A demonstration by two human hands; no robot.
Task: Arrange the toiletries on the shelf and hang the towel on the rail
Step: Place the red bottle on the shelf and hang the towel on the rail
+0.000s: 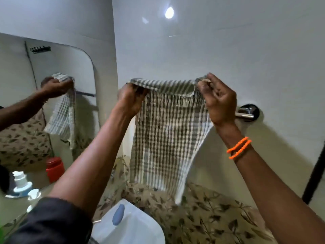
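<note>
The checked towel (165, 131), with grey-brown and white stripes, is hanging down flat in front of the white wall. Its top edge is being held up at both corners, stretched wide. The shiny metal rail (245, 114) is sticking out from its round wall mount, just beside the towel's right side.

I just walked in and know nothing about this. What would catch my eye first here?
First, the checked towel stretched out in the middle, its top corners pinched by the left hand and the right hand in front of the white wall. Just right of it, the shiny end of the rail pokes out from behind the right hand. On the left, a mirror repeats the scene, with a red container low beside it.
</note>
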